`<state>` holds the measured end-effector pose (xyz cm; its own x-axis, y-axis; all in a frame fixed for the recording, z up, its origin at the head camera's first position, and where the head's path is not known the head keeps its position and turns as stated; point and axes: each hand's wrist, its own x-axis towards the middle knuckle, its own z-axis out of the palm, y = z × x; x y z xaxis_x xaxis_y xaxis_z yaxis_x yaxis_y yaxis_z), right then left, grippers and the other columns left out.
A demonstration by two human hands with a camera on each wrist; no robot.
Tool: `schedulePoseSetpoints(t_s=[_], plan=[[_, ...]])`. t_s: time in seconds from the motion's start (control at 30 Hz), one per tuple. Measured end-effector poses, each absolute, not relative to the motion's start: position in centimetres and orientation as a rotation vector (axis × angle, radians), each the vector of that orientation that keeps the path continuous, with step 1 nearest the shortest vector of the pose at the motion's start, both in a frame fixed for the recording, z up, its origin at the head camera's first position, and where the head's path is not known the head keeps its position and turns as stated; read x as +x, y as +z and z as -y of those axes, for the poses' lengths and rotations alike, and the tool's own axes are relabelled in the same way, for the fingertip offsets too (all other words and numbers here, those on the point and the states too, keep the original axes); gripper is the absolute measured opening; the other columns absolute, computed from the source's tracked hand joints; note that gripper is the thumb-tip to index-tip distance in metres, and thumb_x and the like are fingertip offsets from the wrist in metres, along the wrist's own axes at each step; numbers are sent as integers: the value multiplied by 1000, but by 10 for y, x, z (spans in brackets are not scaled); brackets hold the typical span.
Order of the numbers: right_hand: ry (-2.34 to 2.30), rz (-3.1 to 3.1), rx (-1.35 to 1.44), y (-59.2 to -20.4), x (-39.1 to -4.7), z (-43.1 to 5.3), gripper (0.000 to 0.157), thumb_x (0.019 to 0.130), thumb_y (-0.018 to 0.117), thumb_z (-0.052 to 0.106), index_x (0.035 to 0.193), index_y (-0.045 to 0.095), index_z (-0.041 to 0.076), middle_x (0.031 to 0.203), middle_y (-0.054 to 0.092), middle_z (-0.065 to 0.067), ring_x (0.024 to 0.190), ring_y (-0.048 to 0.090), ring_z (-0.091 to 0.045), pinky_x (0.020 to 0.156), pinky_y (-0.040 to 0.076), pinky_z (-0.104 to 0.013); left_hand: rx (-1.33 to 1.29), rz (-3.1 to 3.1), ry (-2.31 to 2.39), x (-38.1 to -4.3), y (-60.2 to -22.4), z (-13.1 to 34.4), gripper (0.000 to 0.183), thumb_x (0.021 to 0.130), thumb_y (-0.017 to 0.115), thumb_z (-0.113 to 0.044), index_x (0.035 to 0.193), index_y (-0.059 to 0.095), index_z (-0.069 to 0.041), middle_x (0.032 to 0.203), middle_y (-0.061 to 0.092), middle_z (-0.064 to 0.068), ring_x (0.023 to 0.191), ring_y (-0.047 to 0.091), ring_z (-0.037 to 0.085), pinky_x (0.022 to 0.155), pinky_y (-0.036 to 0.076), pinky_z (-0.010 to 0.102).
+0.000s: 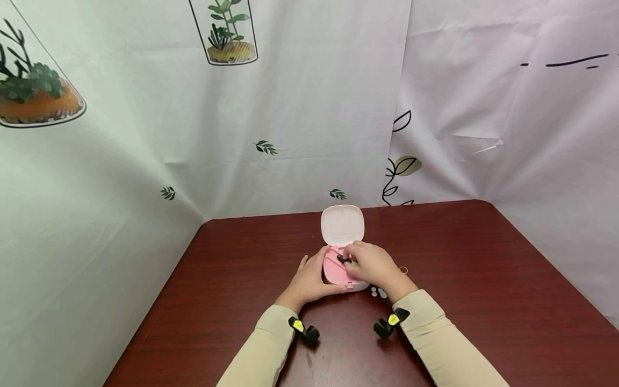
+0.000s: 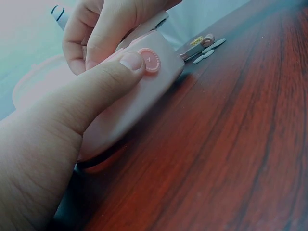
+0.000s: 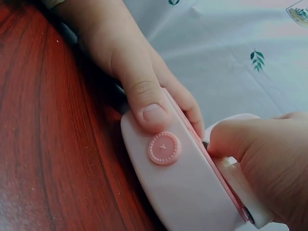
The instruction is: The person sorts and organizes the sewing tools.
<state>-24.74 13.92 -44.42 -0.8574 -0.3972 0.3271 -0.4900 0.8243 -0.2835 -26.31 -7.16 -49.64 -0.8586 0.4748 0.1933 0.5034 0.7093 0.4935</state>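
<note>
Pink box (image 3: 187, 192), smooth, round-cornered, with bead-edged disc (image 3: 163, 148).

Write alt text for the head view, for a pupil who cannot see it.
A person's left hand grips an open pink-and-white box on a dark red table while the right hand pinches a small dark item at its top. The lid stands raised at the back; small white pieces lie beside the box.
</note>
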Motion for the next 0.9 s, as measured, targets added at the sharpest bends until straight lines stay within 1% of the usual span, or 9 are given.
schedulePoseSetpoints(t_s=[0.2, 0.43, 0.73, 0.9], plan=[[509, 2763, 659, -444, -246, -137, 3, 85, 73, 19, 88, 71, 20, 78, 55, 7, 65, 47, -10, 58, 42, -29, -817, 2859, -838, -264, -497, 71, 118, 70, 78, -71, 160, 24, -16, 157, 43, 2, 143, 40, 17, 121, 15, 57], [521, 2739, 666, -444, -245, -137, 5, 88, 73, 22, 92, 76, 21, 81, 60, 5, 65, 49, -10, 60, 45, -31, -829, 2835, -856, -263, -497, 71, 117, 71, 77, -72, 159, 26, -16, 155, 45, 2, 142, 42, 18, 120, 16, 60], [500, 2755, 601, -448, -244, -131, 10, 89, 77, 26, 96, 76, 19, 87, 62, 2, 71, 59, -15, 68, 53, -38, -835, 2842, -863, -263, -497, 72, 116, 71, 77, -72, 159, 25, -17, 155, 44, 1, 142, 42, 18, 121, 15, 59], [504, 2723, 572, -449, -243, -126, 10, 90, 77, 25, 96, 77, 18, 87, 63, 1, 74, 63, -19, 69, 55, -40, -826, 2859, -854, -263, -497, 71, 116, 71, 77, -71, 160, 24, -18, 156, 43, -1, 143, 41, 16, 121, 14, 58]])
